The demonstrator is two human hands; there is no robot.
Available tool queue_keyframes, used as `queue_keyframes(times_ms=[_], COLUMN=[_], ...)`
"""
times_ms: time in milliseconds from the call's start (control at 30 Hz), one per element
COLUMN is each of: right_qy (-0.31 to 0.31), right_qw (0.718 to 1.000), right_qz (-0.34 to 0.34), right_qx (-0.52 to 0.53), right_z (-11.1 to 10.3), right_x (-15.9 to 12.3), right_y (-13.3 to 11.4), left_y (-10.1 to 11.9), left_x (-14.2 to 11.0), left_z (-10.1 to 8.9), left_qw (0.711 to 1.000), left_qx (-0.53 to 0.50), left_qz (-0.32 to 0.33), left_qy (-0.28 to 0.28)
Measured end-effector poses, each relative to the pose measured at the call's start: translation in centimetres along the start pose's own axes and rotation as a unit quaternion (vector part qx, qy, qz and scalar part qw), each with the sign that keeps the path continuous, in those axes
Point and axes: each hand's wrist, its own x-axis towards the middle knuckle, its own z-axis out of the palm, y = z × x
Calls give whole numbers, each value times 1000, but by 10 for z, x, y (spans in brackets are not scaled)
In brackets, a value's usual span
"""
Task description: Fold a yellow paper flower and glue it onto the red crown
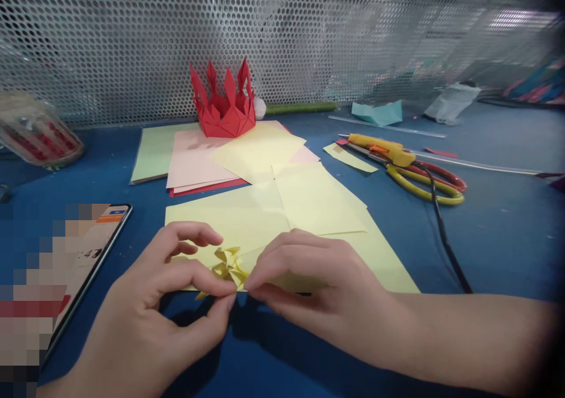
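Between my two hands is a small folded yellow paper piece [227, 264] with several curled points. My left hand [172, 304] pinches its lower edge between thumb and index finger, the other fingers curled above. From the other side, my right hand [309, 280] also pinches the folded paper, its thumb and fingertips pressed together. Pale yellow paper sheets [318, 198] lie flat just beyond and partly under the hands. Farther back, a red folded paper crown [226, 112] stands upright on pink sheets [194, 156].
At the left lie a phone [95, 262] and a glass jar [39, 133]. To the right are yellow-and-red scissors [424, 189], a yellow glue gun [384, 148] with its black cord, and a teal paper scrap [377, 113]. A perforated metal panel [145, 39] closes off the back.
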Motion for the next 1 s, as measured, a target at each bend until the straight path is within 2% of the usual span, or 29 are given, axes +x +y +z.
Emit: queue_keyframes(times_ms=[167, 333, 500, 667, 867, 1000], right_qy=[1, 7, 6, -5, 7, -12], right_qw=[1000, 1000, 999, 1000, 999, 998], right_qz=[-6, 6, 15, 13, 13, 66], right_qx=[-29, -19, -32, -19, -29, -11], right_z=[2, 3, 3, 3, 4, 3], right_x=[-2, -3, -3, -2, -2, 0], right_y=[2, 5, 4, 1, 2, 2], left_y=[-6, -2, 4, -4, -3, 2], left_x=[2, 1, 2, 4, 4, 6], left_z=[-7, -6, 1, -5, -6, -4], left_qw=[997, 997, 1000, 995, 995, 998], left_qx=[40, 38, -4, 37, 40, 4], left_qz=[46, 36, 2, 63, 76, 53], left_qy=[-53, -56, -18, -71, -57, -40])
